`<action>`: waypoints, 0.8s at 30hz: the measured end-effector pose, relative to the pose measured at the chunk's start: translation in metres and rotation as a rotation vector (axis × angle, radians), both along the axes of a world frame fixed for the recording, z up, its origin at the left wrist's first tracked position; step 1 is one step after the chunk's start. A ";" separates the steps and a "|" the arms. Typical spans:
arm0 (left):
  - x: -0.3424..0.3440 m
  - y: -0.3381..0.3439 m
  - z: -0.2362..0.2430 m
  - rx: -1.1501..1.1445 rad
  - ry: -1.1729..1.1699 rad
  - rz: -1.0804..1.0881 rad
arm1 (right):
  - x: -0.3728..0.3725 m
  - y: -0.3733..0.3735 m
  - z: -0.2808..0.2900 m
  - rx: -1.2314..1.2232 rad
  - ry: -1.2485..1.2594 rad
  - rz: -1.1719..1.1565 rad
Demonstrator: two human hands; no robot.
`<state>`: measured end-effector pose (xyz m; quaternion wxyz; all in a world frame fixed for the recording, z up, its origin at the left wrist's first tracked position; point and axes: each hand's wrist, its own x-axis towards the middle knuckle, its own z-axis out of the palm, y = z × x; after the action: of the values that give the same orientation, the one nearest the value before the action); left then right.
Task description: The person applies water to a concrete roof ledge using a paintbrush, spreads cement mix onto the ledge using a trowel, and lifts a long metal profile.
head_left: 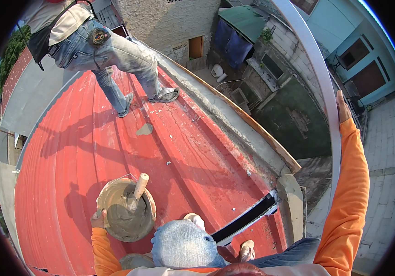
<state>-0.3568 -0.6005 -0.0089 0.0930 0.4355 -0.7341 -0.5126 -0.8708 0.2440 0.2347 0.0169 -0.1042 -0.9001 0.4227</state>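
Observation:
My left hand [98,219] grips the left rim of a round bucket [150,202] on the red roof. Grey wet mortar [126,225] lies inside it. A trowel [141,185] stands in the bucket, its wooden handle leaning up over the far rim and its blade partly in the mortar. Out to the right, my raised right hand [343,108] holds the edge of a long silver metal bar [322,76], which looks curved in this view. Some of its fingers are hidden by the bar.
Red ribbed sheets [82,161] form the roof underfoot, with a dark gap [243,220] near my feet. Along the right runs a cement ledge with a wooden board [252,124], and beyond it a drop to a yard. A co-worker [114,55] in dusty jeans stands ahead.

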 end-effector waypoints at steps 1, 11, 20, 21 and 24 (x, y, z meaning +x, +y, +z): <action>-0.003 0.004 0.003 -0.002 0.010 0.007 | 0.002 0.001 0.002 0.044 -0.032 0.008; 0.014 -0.017 -0.010 0.050 0.030 0.037 | 0.049 -0.026 -0.016 0.056 0.038 -0.030; 0.005 -0.012 -0.015 0.020 0.022 -0.005 | 0.078 -0.013 -0.017 0.360 0.331 0.075; 0.007 -0.011 -0.009 0.021 0.023 -0.020 | 0.083 -0.019 -0.014 0.331 0.318 0.114; 0.008 -0.011 -0.010 0.036 0.032 0.017 | 0.113 -0.037 0.012 0.303 0.326 0.280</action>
<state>-0.3493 -0.6114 -0.0188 0.1015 0.4352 -0.7194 -0.5318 -0.7579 0.2069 0.2466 0.1186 0.0945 -0.9442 0.2924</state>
